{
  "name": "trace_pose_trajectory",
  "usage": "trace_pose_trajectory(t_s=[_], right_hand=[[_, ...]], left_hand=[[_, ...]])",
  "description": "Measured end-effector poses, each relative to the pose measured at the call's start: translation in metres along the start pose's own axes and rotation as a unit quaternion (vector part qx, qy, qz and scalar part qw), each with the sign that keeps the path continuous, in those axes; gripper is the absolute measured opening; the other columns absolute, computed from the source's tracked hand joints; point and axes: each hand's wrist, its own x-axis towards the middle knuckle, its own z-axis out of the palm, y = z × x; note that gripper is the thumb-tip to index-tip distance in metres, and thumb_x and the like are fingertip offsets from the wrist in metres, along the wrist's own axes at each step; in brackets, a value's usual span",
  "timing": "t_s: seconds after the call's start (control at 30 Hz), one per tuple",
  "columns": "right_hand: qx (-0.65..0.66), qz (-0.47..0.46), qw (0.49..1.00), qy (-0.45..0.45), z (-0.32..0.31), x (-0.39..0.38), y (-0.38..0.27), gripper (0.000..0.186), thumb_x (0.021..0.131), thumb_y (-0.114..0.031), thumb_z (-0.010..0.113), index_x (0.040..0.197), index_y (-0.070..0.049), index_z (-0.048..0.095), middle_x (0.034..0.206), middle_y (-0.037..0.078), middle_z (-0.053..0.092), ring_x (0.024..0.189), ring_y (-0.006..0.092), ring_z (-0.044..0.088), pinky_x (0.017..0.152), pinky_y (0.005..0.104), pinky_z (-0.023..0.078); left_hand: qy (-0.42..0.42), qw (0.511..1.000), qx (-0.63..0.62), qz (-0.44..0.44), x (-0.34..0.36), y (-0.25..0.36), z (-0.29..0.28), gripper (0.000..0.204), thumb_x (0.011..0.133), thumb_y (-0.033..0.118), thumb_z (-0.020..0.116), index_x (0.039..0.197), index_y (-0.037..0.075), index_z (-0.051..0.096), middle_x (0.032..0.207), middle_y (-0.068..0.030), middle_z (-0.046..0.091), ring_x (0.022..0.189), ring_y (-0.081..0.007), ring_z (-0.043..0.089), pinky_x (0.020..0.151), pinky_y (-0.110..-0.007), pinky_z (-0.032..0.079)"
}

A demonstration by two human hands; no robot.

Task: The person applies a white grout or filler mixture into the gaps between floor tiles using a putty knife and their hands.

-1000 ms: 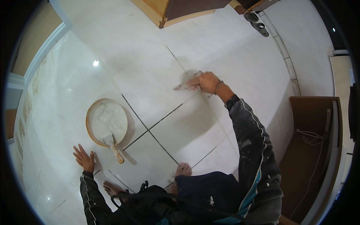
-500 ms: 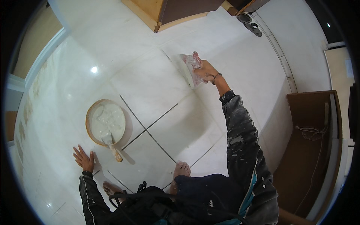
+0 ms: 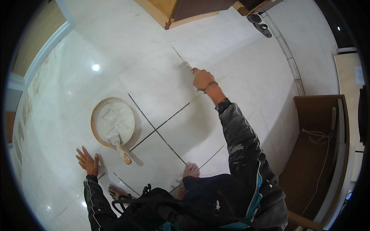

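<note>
My right hand is closed around a wide spreader, seen almost edge-on, so most of it is hidden by the fingers. It is over a tile joint on the white floor, beyond the crossing of dark, unfilled joints. With fingers spread, my left hand rests on the tiles, empty. Just beyond it stands a round, shallow bowl of wet white paste. A putty knife leans in the bowl, its blade in the paste and its pale handle sticking out over the near rim.
My bare foot is beside a joint near my knees. A brown open cabinet with a loose white cable stands at the right. Far ahead is a wooden furniture corner, with dark sandals by the wall.
My right hand has moved slightly left and turned the spreader from broad face to edge-on. My left hand stays flat on the floor. The view has shifted a little.
</note>
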Motion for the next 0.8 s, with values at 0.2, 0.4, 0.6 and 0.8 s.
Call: trace_pose_trajectory(t_s=[0.2,0.4,0.6,0.8], right_hand=[[-0.131,0.083,0.976,0.153,0.089,-0.002,-0.040,0.038,0.087,-0.014,0.052,0.121,0.004,0.052,0.102,0.024,0.066,0.100,0.0393,0.064,0.076,0.0445,0.055],[-0.179,0.014,0.976,0.125,0.103,-0.007,-0.053,0.049,0.087,-0.015,0.052,0.131,0.005,0.046,0.108,0.028,0.064,0.108,0.0446,0.058,0.077,0.0495,0.054],[0.003,-0.095,0.994,-0.049,-0.011,-0.028,-0.027,0.054,0.079,-0.009,0.054,0.133,-0.009,0.051,0.104,0.023,0.066,0.094,0.0381,0.065,0.082,0.0437,0.052],[-0.009,-0.148,0.988,0.045,-0.044,0.047,0.032,0.055,0.078,-0.006,0.050,0.127,-0.029,0.061,0.093,0.017,0.069,0.086,0.0336,0.066,0.077,0.0429,0.053]], left_hand=[[-0.019,1.000,-0.024,-0.003,0.000,0.000,0.004,0.086,0.090,0.057,0.047,0.154,0.021,0.003,0.160,-0.0121,-0.010,0.143,-0.0438,-0.012,0.111,-0.062,-0.005],[0.011,1.000,0.011,0.001,-0.001,-0.014,0.006,0.085,0.091,0.058,0.046,0.154,0.020,0.003,0.160,-0.0112,-0.011,0.144,-0.0439,-0.012,0.110,-0.062,-0.005],[0.018,1.000,-0.008,-0.009,0.005,-0.020,0.013,0.083,0.091,0.055,0.048,0.154,0.024,0.004,0.160,-0.0092,-0.011,0.144,-0.0448,-0.010,0.110,-0.064,-0.002],[0.008,1.000,0.001,-0.008,0.006,-0.005,0.012,0.084,0.090,0.056,0.048,0.154,0.023,0.004,0.160,-0.0097,-0.011,0.144,-0.0443,-0.009,0.110,-0.064,-0.001]])
